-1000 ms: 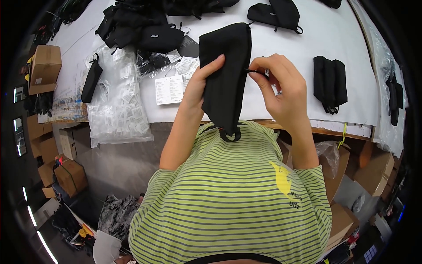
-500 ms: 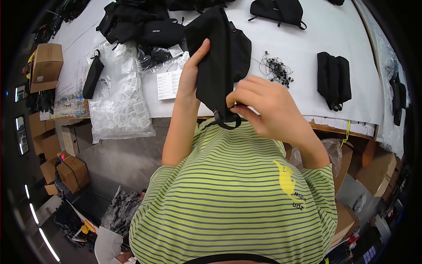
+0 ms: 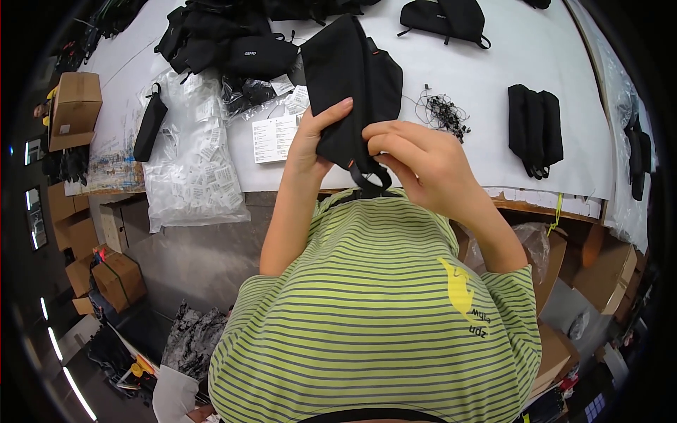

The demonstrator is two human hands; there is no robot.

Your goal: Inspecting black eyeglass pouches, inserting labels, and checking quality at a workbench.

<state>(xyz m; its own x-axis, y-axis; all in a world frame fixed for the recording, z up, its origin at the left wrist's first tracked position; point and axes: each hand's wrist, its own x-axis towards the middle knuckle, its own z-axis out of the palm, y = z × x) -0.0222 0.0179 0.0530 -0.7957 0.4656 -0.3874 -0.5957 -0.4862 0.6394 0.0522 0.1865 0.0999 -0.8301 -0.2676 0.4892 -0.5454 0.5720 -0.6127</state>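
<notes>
A black fabric zip pouch is held up over the near edge of the table, its length running away from me. My left hand grips it from the left side, with the thumb lying across its upper face. My right hand is closed at the near end of the pouch, with fingertips pinched beside the zipper line. What exactly lies between those fingertips is hidden. Below them hangs a black strap loop, next to a small orange tab at the near end.
Black pouches are heaped at the far left, another pouch lies farther back, and rolled black pouches sit on the right. Black cords lie tangled nearby. Left are a clear bag of labels, white cards and a narrow black pouch.
My left thumb has slid nearer along the pouch. My right fingertips have moved slightly away from me along the zipper side, and the strap loop has turned a little.
</notes>
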